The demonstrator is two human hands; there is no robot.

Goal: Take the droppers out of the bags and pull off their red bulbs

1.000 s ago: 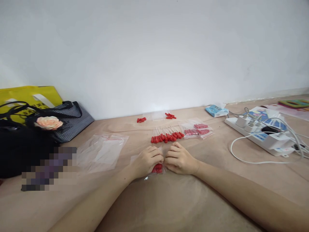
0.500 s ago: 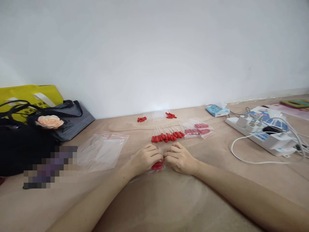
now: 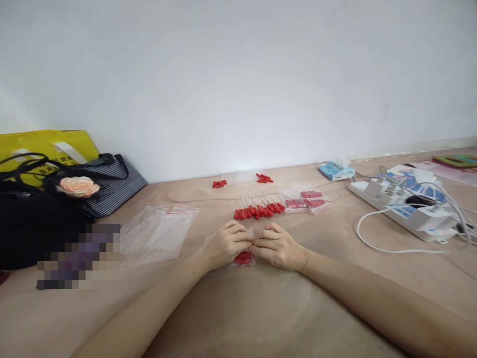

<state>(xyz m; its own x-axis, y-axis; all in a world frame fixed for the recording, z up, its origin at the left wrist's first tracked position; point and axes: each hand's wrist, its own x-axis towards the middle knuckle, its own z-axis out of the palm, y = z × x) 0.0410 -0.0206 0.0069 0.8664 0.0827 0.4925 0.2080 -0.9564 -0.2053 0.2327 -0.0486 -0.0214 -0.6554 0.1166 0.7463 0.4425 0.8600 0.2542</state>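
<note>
My left hand (image 3: 224, 244) and my right hand (image 3: 278, 245) meet fingertip to fingertip on the beige cloth, both pinched on a small clear zip bag (image 3: 244, 256) holding red-tipped droppers. Just beyond my fingers lies a row of loose droppers with red bulbs (image 3: 258, 211). To its right sit filled small bags (image 3: 306, 200) of the same droppers. Two little clusters of red bulbs (image 3: 219, 184) and red pieces (image 3: 264, 177) lie further back near the wall.
Empty clear zip bags (image 3: 158, 231) lie to the left. Beyond them stand a striped bag with a pink flower (image 3: 97, 186), a black bag and a yellow bag (image 3: 44, 146). A white power strip with chargers and cables (image 3: 404, 206) and a tissue pack (image 3: 335, 170) are on the right.
Both hands have stayed pinched on the small bag, shifting only slightly; the view has drifted a little.
</note>
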